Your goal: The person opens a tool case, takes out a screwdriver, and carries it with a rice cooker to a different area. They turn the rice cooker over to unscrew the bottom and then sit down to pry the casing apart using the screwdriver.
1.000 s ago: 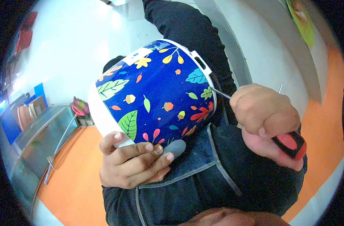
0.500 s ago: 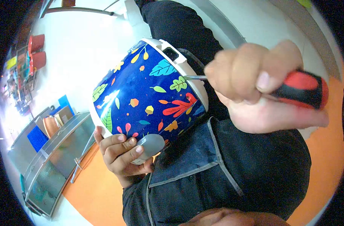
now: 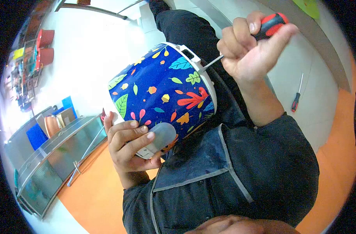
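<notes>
A rounded blue appliance with a leaf print and white rims (image 3: 146, 93), similar in shape to a rice cooker, lies tilted against my lap. My left hand (image 3: 129, 146) grips its lower end, with fingers beside a grey oval panel (image 3: 164, 136). In my closed right hand (image 3: 248, 50) is a screwdriver (image 3: 272, 26) with a red and black handle. Its metal shaft slants down to the white rim near a slotted opening, and the tip meets the rim's edge. What the tip touches is too small to make out.
A second screwdriver (image 3: 296, 102) lies on the pale floor at the right. On the left stands a metal-framed rack (image 3: 49, 163) with boxes and blue panels. Red bins (image 3: 45, 46) are farther back. Orange flooring (image 3: 92, 191) runs beneath me.
My right hand has moved up and away from the camera with the screwdriver, whose shaft now slopes more steeply. The appliance has shifted slightly right. The second screwdriver has come into view.
</notes>
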The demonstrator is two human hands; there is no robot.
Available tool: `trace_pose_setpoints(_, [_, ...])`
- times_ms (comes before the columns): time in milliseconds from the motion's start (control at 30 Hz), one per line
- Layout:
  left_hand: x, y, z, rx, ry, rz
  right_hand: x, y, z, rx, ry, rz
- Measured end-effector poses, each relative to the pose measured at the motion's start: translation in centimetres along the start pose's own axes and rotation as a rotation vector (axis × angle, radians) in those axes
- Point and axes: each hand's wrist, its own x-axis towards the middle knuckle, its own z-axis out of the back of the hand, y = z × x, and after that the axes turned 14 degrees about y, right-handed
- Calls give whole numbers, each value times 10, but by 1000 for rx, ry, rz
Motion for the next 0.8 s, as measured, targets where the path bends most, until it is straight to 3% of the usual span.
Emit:
trace_pose_setpoints(67, [3,-2,1,0,4,-9,-4,-2,-37,-127,-10,35])
trace_pose_setpoints(133, [9,-7,0,4,31,-13,1,-1,-57,-670,173,-27])
trace_pose_setpoints(200, [9,-6,-1,6,44,-24,1,-2,-63,-907,340,24])
trace_pose_setpoints(367, [-6,0,1,23,66,-23,1,-30,-86,-1150,697,138])
trace_pose_setpoints(433, [-9,1,-1,21,26,6,-12,-52,-89,-1387,857,212])
trace_pose_setpoints(500, [-3,-5,-8,43,105,5,-30,-60,-83,-1448,969,90])
trace_pose_setpoints(567, [-3,-8,-8,65,164,27,-24,-54,-73,-1311,873,273])
trace_pose_setpoints(600, [-7,-2,-14,15,94,31,-19,-49,-69,-1234,827,356])
trace_pose_setpoints(667, [-8,-1,-11,23,77,-30,-3,-27,-60,-995,469,290])
trace_pose_setpoints(700, [-5,-2,-9,25,63,-63,1,-14,-56,-866,248,76])
trace_pose_setpoints(800, [-3,0,10,29,37,-51,7,-29,-65,-503,138,119])
